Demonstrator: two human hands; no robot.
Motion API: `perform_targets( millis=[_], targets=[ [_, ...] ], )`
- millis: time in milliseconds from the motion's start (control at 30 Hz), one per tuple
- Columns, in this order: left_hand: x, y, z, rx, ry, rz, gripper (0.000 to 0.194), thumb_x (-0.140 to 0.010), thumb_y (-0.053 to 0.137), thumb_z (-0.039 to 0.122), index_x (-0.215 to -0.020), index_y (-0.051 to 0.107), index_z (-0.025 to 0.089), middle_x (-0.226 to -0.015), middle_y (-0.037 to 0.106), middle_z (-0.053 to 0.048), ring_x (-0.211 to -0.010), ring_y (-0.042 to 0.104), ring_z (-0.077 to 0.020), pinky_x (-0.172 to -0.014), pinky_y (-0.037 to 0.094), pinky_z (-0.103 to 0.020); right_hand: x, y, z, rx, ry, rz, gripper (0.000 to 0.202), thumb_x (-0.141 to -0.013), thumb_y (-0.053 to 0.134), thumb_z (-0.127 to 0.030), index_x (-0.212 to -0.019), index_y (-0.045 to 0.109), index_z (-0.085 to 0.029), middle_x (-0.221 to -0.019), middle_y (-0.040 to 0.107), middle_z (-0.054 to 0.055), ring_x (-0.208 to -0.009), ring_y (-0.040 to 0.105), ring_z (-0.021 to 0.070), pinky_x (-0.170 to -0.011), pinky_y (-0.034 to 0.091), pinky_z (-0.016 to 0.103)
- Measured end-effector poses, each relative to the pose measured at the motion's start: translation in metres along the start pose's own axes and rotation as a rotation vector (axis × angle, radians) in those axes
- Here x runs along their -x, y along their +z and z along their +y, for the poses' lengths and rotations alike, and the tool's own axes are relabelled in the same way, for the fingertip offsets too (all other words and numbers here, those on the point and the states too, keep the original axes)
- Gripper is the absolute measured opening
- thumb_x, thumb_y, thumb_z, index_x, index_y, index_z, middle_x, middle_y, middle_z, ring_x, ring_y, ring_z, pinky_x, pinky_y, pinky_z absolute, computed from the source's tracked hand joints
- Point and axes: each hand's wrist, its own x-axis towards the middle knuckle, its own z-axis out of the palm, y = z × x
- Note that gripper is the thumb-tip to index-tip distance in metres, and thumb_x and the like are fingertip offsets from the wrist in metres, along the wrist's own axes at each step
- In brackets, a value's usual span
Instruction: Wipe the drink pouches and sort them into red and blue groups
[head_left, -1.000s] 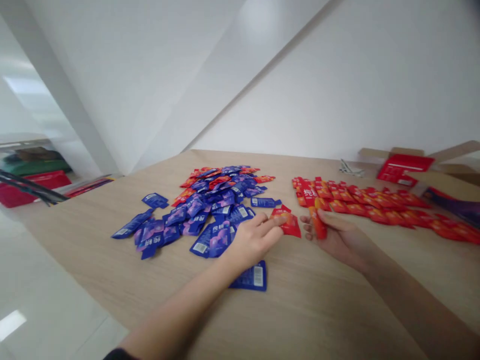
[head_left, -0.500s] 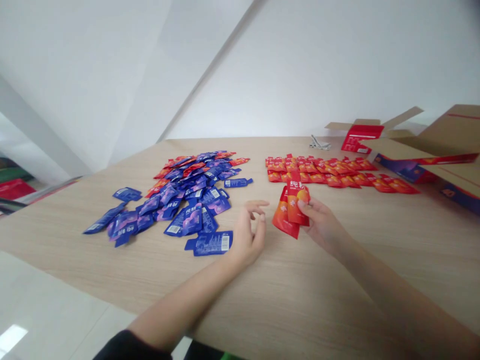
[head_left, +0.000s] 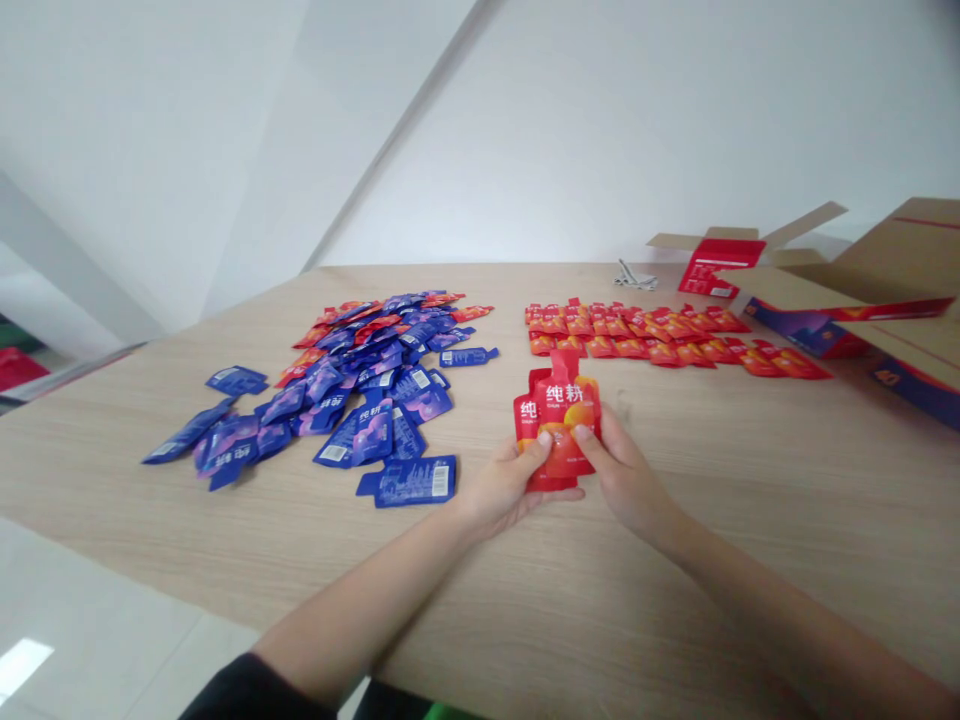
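Several red pouches (head_left: 564, 420) with an orange fruit print are fanned out, overlapping, above the front middle of the table. My left hand (head_left: 504, 490) is closed on their lower left side, thumb on the front and fingers behind. On the right side my right hand (head_left: 624, 470) grips the same pouches with its thumb across the front one. The pouches stand upright with their spout ends up. A blue pouch (head_left: 416, 481) lies flat just left of my left hand. Behind the held pouches, rows of red pouches (head_left: 637, 330) lie overlapping on the table.
A mixed pile of blue and red pouches (head_left: 367, 360) spreads over the left of the wooden table (head_left: 480, 610). At the right stand an opened carton (head_left: 847, 300) and a smaller red box (head_left: 720, 267). White strips (head_left: 634, 276) lie near the wall.
My left hand, free half a second ago, has moved right and closed on the red pouches. My right hand has brought them left, and they are now fanned upright between both hands.
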Motion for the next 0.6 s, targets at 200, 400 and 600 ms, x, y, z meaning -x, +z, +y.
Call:
perform_targets(
  millis=[200,400,600],
  targets=[
    [-0.005,-0.003,-0.009,-0.178,0.069,-0.003,0.041,-0.071,0.086,0.032,-0.105,0.071,0.015,-0.102,0.074,-0.007,-0.092,0.07,-0.0185,-0.091,0.054,-0.034,0.011,0.006,0.007,0.078,-0.044,-0.082,0.027,-0.097,0.044,-0.047,-0.116,0.05,-0.028,-0.128,0.054,0.007,-0.121,0.049,0.0238,-0.105,0.04,0.041],
    [-0.005,-0.007,-0.012,-0.228,0.04,0.035,0.043,-0.066,0.088,0.035,-0.101,0.072,0.014,-0.097,0.074,-0.007,-0.086,0.07,-0.0195,-0.08,0.057,-0.033,0.011,-0.011,0.004,0.032,0.017,-0.153,0.031,-0.093,0.054,-0.043,-0.116,0.042,-0.026,-0.124,0.054,0.009,-0.118,0.053,0.024,-0.1,0.047,0.044],
    [-0.001,0.005,-0.021,-0.382,-0.144,-0.029,0.05,-0.062,0.088,0.044,-0.098,0.072,0.014,-0.086,0.071,-0.003,-0.076,0.065,-0.0171,-0.072,0.054,-0.031,-0.005,-0.063,-0.027,-0.103,0.192,-0.457,0.052,-0.078,0.077,-0.034,-0.121,0.05,-0.026,-0.109,0.066,0.005,-0.093,0.066,0.0204,-0.078,0.056,0.034]
  ],
)
